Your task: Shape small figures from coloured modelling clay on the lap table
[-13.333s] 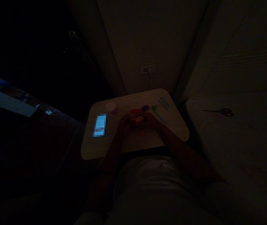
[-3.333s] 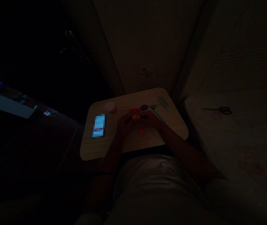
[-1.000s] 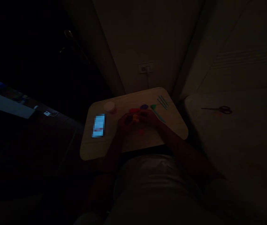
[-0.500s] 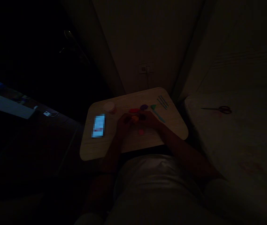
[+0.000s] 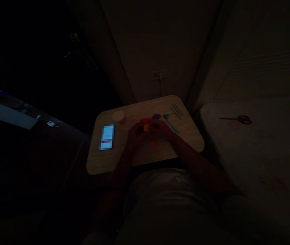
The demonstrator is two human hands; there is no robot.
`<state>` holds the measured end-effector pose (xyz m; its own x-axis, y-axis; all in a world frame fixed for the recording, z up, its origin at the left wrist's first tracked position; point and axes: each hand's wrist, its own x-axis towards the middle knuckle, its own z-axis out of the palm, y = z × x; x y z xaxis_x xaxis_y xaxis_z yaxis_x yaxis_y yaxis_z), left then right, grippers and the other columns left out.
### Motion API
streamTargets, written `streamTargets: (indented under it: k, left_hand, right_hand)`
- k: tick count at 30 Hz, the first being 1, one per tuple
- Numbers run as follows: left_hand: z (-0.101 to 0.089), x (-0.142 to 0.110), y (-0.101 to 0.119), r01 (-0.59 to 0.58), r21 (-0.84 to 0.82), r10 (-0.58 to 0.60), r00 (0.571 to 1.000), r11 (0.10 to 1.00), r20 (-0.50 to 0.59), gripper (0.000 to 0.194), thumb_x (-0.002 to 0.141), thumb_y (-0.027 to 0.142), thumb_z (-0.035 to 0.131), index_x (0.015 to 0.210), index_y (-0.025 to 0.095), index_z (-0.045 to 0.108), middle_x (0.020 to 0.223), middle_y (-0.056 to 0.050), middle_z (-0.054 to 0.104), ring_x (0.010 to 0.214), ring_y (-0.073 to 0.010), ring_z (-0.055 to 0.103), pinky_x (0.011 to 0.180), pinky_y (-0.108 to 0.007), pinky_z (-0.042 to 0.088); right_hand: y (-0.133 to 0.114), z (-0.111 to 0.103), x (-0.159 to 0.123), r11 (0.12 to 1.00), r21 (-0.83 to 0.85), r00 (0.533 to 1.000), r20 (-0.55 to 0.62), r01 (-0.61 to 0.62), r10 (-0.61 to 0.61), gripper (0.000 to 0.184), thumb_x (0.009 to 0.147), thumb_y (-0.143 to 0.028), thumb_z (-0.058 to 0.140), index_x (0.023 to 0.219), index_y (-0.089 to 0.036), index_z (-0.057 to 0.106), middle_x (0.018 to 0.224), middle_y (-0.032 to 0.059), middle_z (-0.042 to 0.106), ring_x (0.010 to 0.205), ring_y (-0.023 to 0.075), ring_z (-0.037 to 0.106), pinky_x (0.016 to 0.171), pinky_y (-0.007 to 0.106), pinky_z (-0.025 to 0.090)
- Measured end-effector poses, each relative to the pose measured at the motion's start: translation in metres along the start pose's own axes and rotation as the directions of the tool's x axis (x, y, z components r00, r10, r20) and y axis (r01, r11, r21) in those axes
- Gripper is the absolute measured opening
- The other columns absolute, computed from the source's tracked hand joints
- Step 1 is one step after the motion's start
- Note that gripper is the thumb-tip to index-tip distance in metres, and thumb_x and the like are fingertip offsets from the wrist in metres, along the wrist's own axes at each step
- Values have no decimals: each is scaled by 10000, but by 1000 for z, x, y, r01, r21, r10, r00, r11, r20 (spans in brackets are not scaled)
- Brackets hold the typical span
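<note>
Over the middle of a small wooden table (image 5: 101, 160), my left hand (image 5: 134, 134) and my right hand (image 5: 161, 129) are closed around an orange lump of modelling clay (image 5: 147, 128) from both sides. The fingers are dark and partly hidden. Just beyond them lies a red clay piece (image 5: 145, 120), with a purple piece (image 5: 156, 116) to its right. A small pinkish-red piece (image 5: 153, 143) is on the tabletop on the near side of my hands. Right of my right hand are a green piece (image 5: 166, 116) and a teal modelling tool (image 5: 172, 127).
A lit phone (image 5: 107, 137) lies at the table's left, near a lidded tub (image 5: 119, 117). Several thin teal sticks (image 5: 176, 111) lie at the far right corner. Scissors (image 5: 241, 119) rest on a pale surface to the right. A wall socket (image 5: 158, 74) is behind the table.
The fingers of my right hand have shifted slightly around the orange clay, and the lump has turned or moved a little. The other things on the table stay in place.
</note>
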<state>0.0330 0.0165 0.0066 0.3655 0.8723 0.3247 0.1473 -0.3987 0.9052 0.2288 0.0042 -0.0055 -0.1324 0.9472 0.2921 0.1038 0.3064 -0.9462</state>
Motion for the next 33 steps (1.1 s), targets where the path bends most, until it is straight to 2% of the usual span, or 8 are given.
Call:
streamTargets:
  k: [3, 9, 14, 18, 24, 29, 33]
  left_hand:
    - [-1, 1, -1, 10, 8, -10, 1000, 1000, -24, 438, 806, 477, 833, 1126, 199, 724, 1146, -105, 740, 1026, -248, 721, 903, -374, 594]
    - [0, 1, 1, 7, 5, -6, 997, 1000, -73, 408, 763, 496, 866, 1011, 199, 735, 1053, -82, 746, 971, -233, 719, 870, -358, 598]
    - [-1, 0, 2, -10, 38, 12, 998, 999, -63, 351, 778, 508, 854, 911, 204, 740, 945, -59, 738, 898, -219, 704, 826, -352, 586]
    - [-1, 1, 1, -21, 75, 26, 998, 997, -60, 329, 793, 521, 839, 879, 216, 751, 894, -44, 727, 847, -208, 684, 786, -343, 567]
    - [-1, 2, -1, -11, 53, 13, 999, 999, -32, 315, 852, 524, 777, 833, 211, 750, 847, -34, 731, 813, -202, 685, 768, -337, 562]
    - [0, 1, -1, 41, 18, -40, 996, 999, -86, 323, 852, 516, 770, 827, 201, 702, 808, -19, 718, 753, -187, 683, 679, -297, 556]
    - [1, 1, 2, 51, 39, -45, 991, 998, -125, 321, 883, 509, 739, 822, 201, 667, 784, -5, 697, 713, -167, 662, 640, -268, 529]
  right_hand:
    - [1, 0, 1, 1000, 0, 1000, 4, 6, -6, 409, 853, -602, 706, 912, -198, 695, 917, 47, 725, 819, 189, 652, 756, 315, 509]
    - [2, -2, 2, 999, 5, 999, 19, 32, -32, 409, 758, -501, 814, 1047, -217, 751, 1048, 67, 755, 921, 219, 692, 835, 347, 535]
    - [-2, -3, 1, 1000, 22, 999, 33, 4, -5, 365, 806, -546, 772, 957, -214, 765, 990, 56, 762, 890, 215, 685, 811, 342, 529]
    - [-2, -4, 0, 1000, 8, 999, 39, 0, -1, 376, 804, -579, 766, 829, -205, 729, 856, 29, 721, 780, 181, 627, 732, 312, 495]
    - [1, -5, 0, 1000, 19, 996, 92, 6, -8, 341, 837, -527, 728, 751, -199, 691, 773, 23, 692, 736, 173, 602, 702, 304, 475]
    - [-2, -3, -1, 995, -88, 998, 51, 36, -32, 324, 853, -517, 717, 923, -202, 749, 886, 43, 739, 779, 181, 635, 724, 304, 495]
    - [-3, -3, -2, 993, -93, 996, 55, 75, -70, 474, 711, -470, 854, 1102, -221, 757, 1055, 64, 765, 905, 217, 685, 811, 336, 532]
